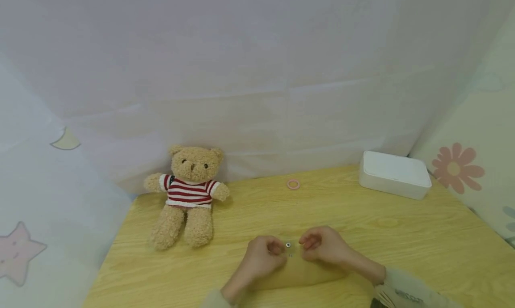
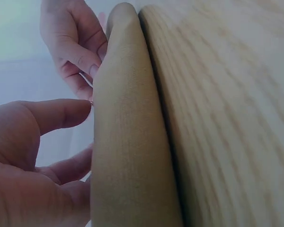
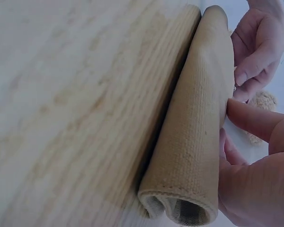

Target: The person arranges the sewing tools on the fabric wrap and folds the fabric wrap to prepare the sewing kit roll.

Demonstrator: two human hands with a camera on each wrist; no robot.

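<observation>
A roll of tan woven cloth [image 1: 298,276] lies on the table in front of me, with layered folds showing at one end of the roll [image 3: 184,203]. A round metal snap [image 1: 288,245] shows between my hands, and a second small shiny spot lies just below it. My left hand [image 1: 263,254] is at the snap's left, thumb and bent forefinger spread apart; its thumb tip [image 2: 83,111] meets the cloth's surface. To the right, my right hand [image 1: 323,245] has loosely bent fingers and its thumb apart from them, the thumb tip [image 3: 236,109] right at the cloth.
A teddy bear [image 1: 189,196] in a red-and-white striped shirt sits at the back left, against the white curtain. A pink ring [image 1: 293,184] lies near the table's back edge. At the back right stands a white box [image 1: 394,174].
</observation>
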